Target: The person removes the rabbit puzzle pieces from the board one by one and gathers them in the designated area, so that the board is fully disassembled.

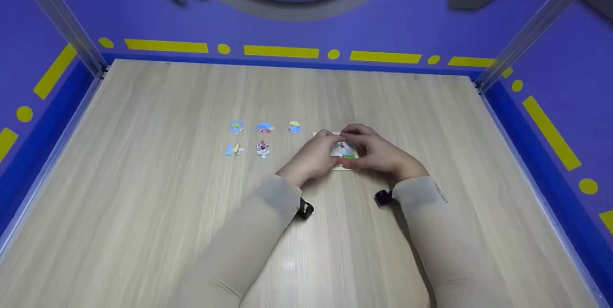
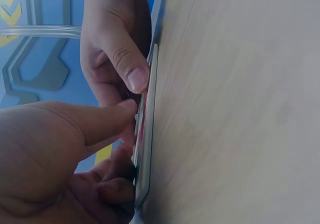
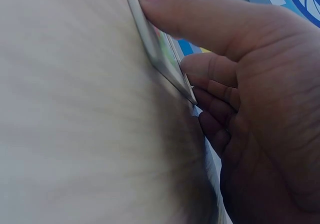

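A small jigsaw puzzle board with a pale rim lies flat on the table, partly hidden under both hands. Its picture shows white, blue and green between them. My left hand holds the board's left side; in the left wrist view its thumb comes down on the top face and the other fingers curl at the edge. From the right, my right hand grips the board, thumb on the near part and fingers bent along the far side. Whether single pieces are pinched is hidden.
Several loose jigsaw pieces lie left of the board in two rows, among them a blue-and-yellow piece and a red-and-white piece. Blue-purple panels wall the wooden table at the back and sides.
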A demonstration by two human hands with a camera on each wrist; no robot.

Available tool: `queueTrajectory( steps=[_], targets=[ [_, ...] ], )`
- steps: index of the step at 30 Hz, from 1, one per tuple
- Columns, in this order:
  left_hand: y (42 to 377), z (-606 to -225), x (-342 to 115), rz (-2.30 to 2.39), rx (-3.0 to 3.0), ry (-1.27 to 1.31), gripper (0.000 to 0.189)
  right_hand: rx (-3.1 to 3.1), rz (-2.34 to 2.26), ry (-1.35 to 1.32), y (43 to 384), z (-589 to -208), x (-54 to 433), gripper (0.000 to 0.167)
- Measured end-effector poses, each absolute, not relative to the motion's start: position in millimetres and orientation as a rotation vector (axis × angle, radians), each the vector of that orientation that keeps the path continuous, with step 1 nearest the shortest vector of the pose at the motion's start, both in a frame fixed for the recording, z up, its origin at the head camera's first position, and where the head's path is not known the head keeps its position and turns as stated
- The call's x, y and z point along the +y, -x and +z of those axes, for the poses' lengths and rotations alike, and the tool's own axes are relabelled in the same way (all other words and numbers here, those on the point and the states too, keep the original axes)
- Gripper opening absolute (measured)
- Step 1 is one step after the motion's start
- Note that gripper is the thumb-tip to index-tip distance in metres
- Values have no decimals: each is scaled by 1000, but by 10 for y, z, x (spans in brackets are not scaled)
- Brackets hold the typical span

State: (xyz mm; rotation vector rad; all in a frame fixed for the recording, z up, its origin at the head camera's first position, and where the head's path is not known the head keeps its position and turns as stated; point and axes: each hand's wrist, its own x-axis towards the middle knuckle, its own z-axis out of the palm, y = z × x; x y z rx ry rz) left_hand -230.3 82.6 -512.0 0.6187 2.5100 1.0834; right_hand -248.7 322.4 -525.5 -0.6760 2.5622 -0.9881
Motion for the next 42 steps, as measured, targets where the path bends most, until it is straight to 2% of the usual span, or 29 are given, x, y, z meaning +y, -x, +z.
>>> queueTrajectory(
  steps=[7, 12, 18, 27, 35, 42],
  targets=[
    [2347, -5187, 853, 1039, 2539, -636, 60, 2541, -995, 640, 2485, -5222, 3221, 86],
    [2368, -5318, 860, 1000, 2592, -685, 52, 2538, -1001, 627, 2477, -5244, 3208, 86],
    [2290, -5147, 877, 992, 2591, -656, 48, 2551, -998, 637, 2485, -5229, 3209, 84],
    [2259, -5144, 879, 1010, 2589, -618, 45, 2563, -985, 639, 2490, -5251, 3205, 82],
    [2314, -5213, 875, 1115, 2578, -618, 26, 2551, -1027, 674, 2510, -5257, 3200, 77],
    [2389, -5423, 971, 1133, 2646, -564, 21, 2548, -1020, 667, 2508, -5262, 3209, 78]
  ],
)
